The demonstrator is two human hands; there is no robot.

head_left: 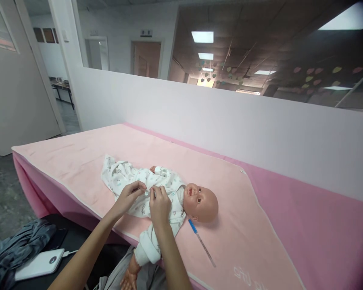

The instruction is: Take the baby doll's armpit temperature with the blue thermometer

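A baby doll [201, 203] lies on its back with its head to the right. It wears a white baby gown [139, 175] with a small print. Over the gown's front, my left hand [132, 195] has bent fingers with a gap between thumb and fingertips, close to a small round fastener [147, 193]. Just right of it, my right hand [160, 203] pinches the front of the gown, its fingertips partly hidden. One doll arm in a cuffed sleeve [149, 245] hangs over the table edge beneath my right forearm.
A blue-capped pen [201, 241] lies beside the doll's head on the pink cloth [236, 229] covering the table. At the lower left, a white power bank [39, 264] with a cable and a dark grey garment [15, 245] rest on a black seat. A white wall [199, 112] stands behind.
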